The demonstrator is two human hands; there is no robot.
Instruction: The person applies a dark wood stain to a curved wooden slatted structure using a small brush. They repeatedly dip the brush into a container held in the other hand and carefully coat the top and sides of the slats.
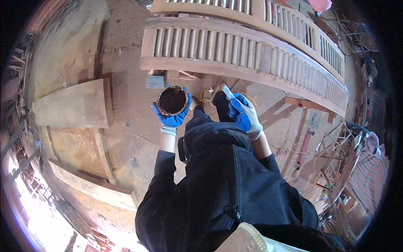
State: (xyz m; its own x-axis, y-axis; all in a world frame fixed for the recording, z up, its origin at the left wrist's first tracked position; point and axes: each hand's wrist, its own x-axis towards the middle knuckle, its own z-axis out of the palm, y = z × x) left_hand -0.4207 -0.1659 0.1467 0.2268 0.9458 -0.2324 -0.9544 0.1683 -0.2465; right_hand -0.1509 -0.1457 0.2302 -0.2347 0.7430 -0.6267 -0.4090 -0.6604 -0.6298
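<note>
My left hand (171, 116), in a blue and white work glove, cups a round tub (185, 110) from below and the sides. Dark brown stuff lines the inside of the tub, and its rim is smeared. My right hand (247, 115), gloved the same way, is closed around a narrow flat tool (228, 92) with a pale body and a brownish tip. Whether that tip is bristle or blade I cannot tell. The tool points up and left, apart from the tub. Beyond both hands lies a long slatted wooden panel (184, 65).
A second slatted panel (201, 7) lies behind the first. At left are a wooden board (71, 105) and a long plank (92, 185). A yellow cord (257, 101) curls on the floor beside my right hand. A metal frame (340, 147) stands at right.
</note>
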